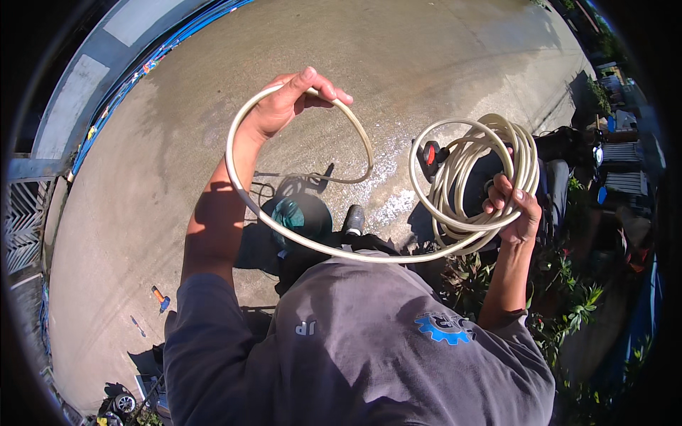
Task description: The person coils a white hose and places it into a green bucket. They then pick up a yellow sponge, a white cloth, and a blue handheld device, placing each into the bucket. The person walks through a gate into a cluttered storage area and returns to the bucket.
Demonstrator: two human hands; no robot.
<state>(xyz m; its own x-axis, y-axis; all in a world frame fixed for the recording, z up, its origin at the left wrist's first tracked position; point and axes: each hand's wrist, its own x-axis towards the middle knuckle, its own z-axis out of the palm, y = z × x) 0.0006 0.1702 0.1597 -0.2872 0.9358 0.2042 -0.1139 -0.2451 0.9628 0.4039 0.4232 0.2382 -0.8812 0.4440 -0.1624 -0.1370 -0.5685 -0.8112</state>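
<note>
A long cream-coloured hose [522, 145] is partly wound into a coil of several loops at my right. My right hand [517, 213] is closed around the lower part of that coil. From the coil, one strand sweeps in front of my body and up to my left hand [298, 99], raised at the far left. My left fingers are wrapped on this strand, with the thumb along it. Beyond the left hand the hose bends down and back in an open curve toward the wet ground. Where its end lies is hard to make out.
My shoe [354, 219] stands on the wet concrete [398, 71]. A green object [288, 214] sits in front of my left leg. An orange-and-blue tool [161, 299] lies on the ground at left. Leafy plants [568, 295] grow at right; a metal gate [27, 227] stands at left.
</note>
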